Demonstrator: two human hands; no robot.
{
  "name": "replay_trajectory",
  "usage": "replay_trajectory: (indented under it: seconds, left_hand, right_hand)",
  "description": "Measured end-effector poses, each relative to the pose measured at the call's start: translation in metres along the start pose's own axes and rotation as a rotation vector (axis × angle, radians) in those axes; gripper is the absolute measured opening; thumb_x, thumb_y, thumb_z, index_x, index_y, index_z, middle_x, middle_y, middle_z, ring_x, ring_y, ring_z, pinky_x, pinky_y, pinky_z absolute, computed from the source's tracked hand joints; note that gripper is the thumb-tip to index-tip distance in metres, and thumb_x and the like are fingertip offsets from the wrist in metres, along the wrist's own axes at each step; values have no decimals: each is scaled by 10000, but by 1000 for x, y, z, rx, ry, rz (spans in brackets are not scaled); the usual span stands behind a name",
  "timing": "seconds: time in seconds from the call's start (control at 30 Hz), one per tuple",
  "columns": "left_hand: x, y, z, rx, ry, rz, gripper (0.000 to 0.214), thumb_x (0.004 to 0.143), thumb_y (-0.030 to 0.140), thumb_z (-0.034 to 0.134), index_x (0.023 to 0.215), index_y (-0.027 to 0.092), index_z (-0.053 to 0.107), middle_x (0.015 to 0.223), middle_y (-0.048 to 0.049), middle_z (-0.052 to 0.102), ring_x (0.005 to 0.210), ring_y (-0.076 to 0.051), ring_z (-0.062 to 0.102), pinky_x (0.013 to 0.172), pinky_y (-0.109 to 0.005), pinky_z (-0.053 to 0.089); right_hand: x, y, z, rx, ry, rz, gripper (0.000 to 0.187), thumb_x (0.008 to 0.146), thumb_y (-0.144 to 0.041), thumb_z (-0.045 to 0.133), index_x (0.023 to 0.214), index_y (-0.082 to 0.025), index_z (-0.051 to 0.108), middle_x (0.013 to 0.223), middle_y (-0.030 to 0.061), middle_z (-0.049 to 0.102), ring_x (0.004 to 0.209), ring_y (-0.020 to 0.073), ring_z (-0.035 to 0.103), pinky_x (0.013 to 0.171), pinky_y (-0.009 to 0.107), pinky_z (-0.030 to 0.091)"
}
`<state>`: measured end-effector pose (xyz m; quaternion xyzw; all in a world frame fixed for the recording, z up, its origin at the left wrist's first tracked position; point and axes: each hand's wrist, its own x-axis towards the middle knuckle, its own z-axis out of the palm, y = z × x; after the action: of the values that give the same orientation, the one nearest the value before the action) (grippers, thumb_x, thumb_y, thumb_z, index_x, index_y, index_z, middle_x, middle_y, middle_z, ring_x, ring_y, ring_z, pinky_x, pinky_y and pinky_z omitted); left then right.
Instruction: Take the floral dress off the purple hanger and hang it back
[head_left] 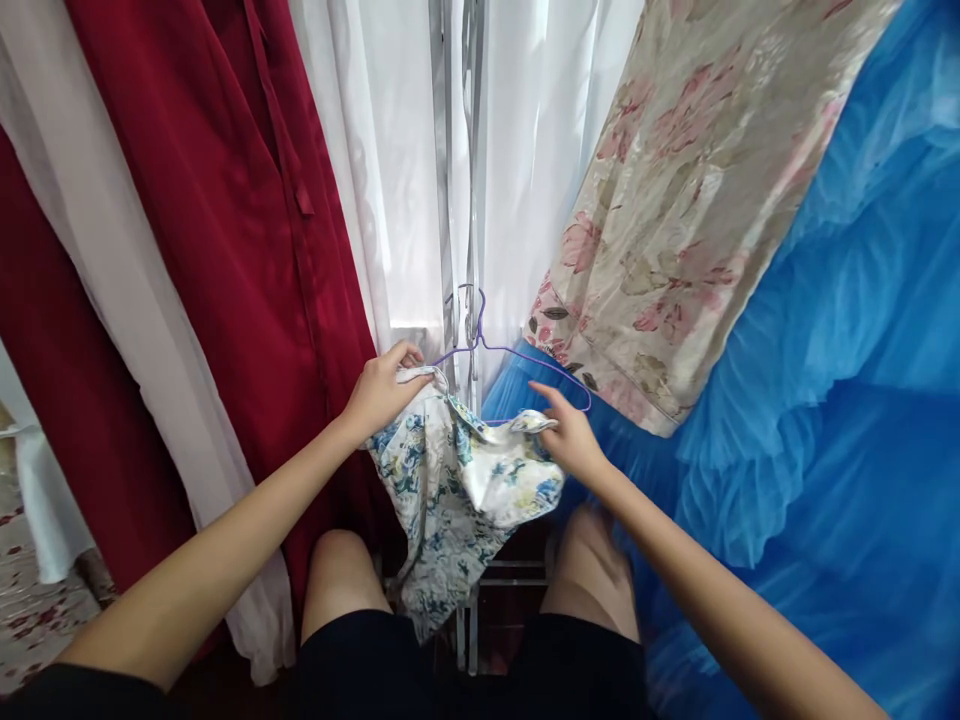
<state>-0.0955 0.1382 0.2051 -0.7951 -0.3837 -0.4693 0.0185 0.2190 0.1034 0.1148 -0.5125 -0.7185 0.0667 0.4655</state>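
A white garment with a blue and yellow floral print (442,490) hangs between my hands, in front of a thin purple hanger (536,360). My left hand (390,390) is closed on the garment's upper left edge, close to the hanger's left arm. At the upper right edge, my right hand (566,430) pinches the cloth, its index finger stretched toward the hanger's right end. The hanger's hook sits at the white metal poles. Cloth and my left hand hide the hanger's left end, and the garment's lower part droops between my knees.
Long dark red cloth (202,200) hangs at left beside a pale pink strip (112,180). White curtains (540,150) hang behind the metal stand (463,200). A beige floral cloth (697,200) and blue ruffled tulle (847,400) fill the right side.
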Motion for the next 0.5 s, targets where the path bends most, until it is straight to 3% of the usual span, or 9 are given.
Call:
replay_trajectory:
  seconds: [0.07, 0.13, 0.2, 0.27, 0.33, 0.4, 0.5]
  left_hand:
    - [0, 0, 2, -18, -22, 2, 218, 878, 406, 656, 966, 207, 678, 903, -15, 703, 874, -214, 665, 793, -293, 466]
    - [1, 1, 1, -18, -58, 0, 243, 915, 439, 611, 910, 210, 693, 895, -17, 713, 860, -215, 668, 777, -295, 462]
    - [3, -2, 0, 11, -59, -12, 274, 925, 462, 593, 884, 210, 693, 901, -26, 706, 873, -219, 661, 784, -302, 462]
    - [4, -11, -4, 57, -7, -27, 282, 895, 480, 629, 915, 206, 694, 974, -46, 681, 916, -225, 644, 824, -314, 464]
    - [3, -24, -9, 70, 51, -66, 331, 848, 499, 678, 986, 198, 688, 1061, -65, 647, 941, -223, 625, 851, -318, 467]
    - [-2, -37, -13, 9, 26, -160, 388, 837, 529, 675, 1009, 181, 669, 1010, -60, 644, 873, -208, 618, 789, -300, 475]
    - [-12, -41, -12, -110, -127, -247, 435, 930, 568, 519, 832, 164, 647, 743, -12, 604, 702, -180, 563, 638, -266, 421]
  right_hand:
    - [4, 20, -19, 9, 198, 54, 621, 823, -233, 584, 1431, -128, 517, 888, 82, 748, 793, 246, 675, 780, 348, 507]
    - [13, 36, -37, 28, 240, 79, 491, 837, -366, 639, 1259, -116, 648, 918, 103, 750, 841, 267, 676, 814, 369, 505]
    - [21, 41, -52, 54, 128, 99, 374, 830, -484, 659, 904, -126, 735, 817, 91, 738, 791, 273, 663, 771, 368, 508]
    - [24, 36, -66, 139, -38, 154, 413, 792, -543, 702, 677, -147, 682, 677, 64, 697, 688, 256, 639, 687, 354, 508]
    - [22, 25, -77, 348, -197, 249, 392, 731, -537, 776, 699, -156, 690, 667, 52, 707, 663, 250, 651, 662, 350, 527]
    - [19, 10, -80, 628, -319, 353, 386, 735, -535, 785, 846, -169, 734, 772, 72, 756, 725, 267, 701, 712, 375, 563]
    - [11, -8, -66, 862, -266, 420, 444, 847, -590, 671, 955, -166, 748, 896, 126, 773, 854, 307, 736, 782, 426, 585]
